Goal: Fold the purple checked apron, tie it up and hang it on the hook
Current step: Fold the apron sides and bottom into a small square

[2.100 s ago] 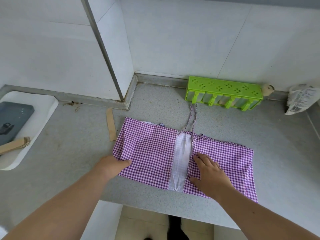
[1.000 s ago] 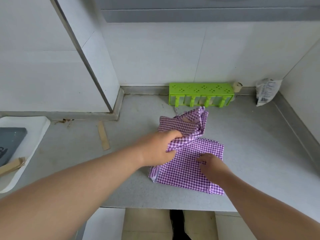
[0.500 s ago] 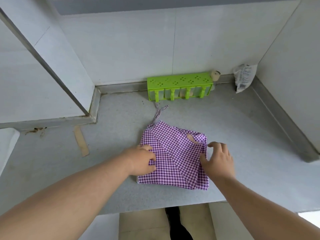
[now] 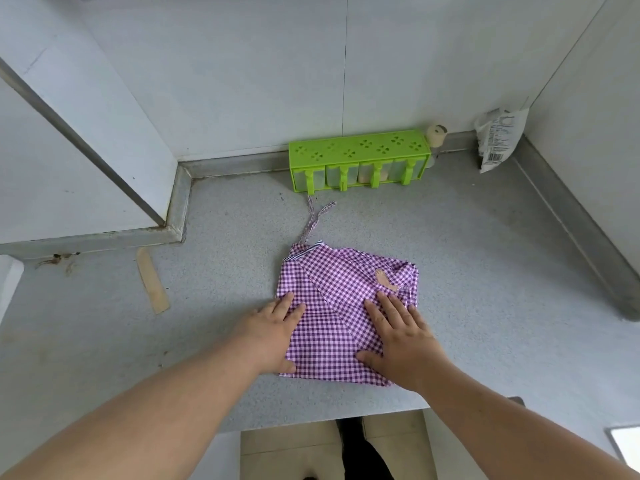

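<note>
The purple checked apron (image 4: 341,289) lies folded into a rough square on the grey counter (image 4: 467,258), near its front edge. Two thin checked ties (image 4: 313,220) trail from its far left corner toward the back wall. My left hand (image 4: 270,336) lies flat on the apron's left edge with straight fingers. My right hand (image 4: 401,336) presses flat on the right half, fingers spread. A small tan patch shows on the cloth near its far right corner. No hook is in view.
A green spice rack (image 4: 358,161) stands against the back wall, a small round item (image 4: 436,135) beside it. A white packet (image 4: 500,138) leans in the right corner. A tan strip (image 4: 152,285) lies left of the apron. Walls close in left and right.
The wide apron was folded in half by my left hand, which swept its left side over to the right. Both hands now lie flat on the smaller square.
</note>
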